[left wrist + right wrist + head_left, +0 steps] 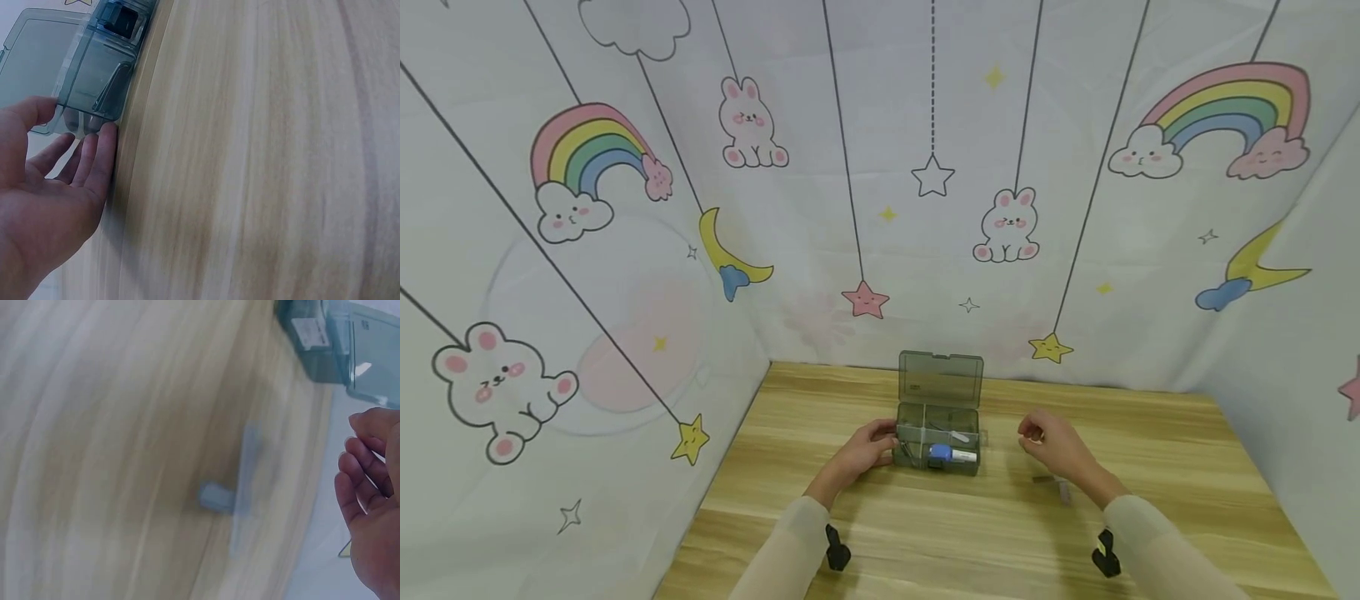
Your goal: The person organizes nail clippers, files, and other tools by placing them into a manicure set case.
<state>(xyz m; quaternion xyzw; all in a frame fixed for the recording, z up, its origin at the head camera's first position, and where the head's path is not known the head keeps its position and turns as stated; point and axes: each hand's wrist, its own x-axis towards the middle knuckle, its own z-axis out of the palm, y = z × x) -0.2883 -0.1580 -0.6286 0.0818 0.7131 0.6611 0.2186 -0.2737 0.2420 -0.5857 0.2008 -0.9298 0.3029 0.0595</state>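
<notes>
A translucent grey-green divided storage box (937, 417) stands on the wooden table, its hinged lid (942, 378) raised at the back. In its front compartment lies a blue and white object (952, 455). Behind that is a small white piece (959, 436), and a thin dark tool (112, 87) lies in the left front compartment. The fingertips and thumb of my left hand (859, 454) touch the box's left end, fingers fairly straight. Right of the box, my right hand (1062, 446) hovers with loosely curled fingers, and nothing shows in it. Below it lies a thin translucent T-shaped piece (244, 487), blurred.
The wood-grain table (947, 533) meets a white cloth backdrop (940, 325) with printed rabbits, stars and rainbows at the back and both sides. A black wrist mount (837, 550) hangs by the left sleeve, and another mount (1105, 552) by the right.
</notes>
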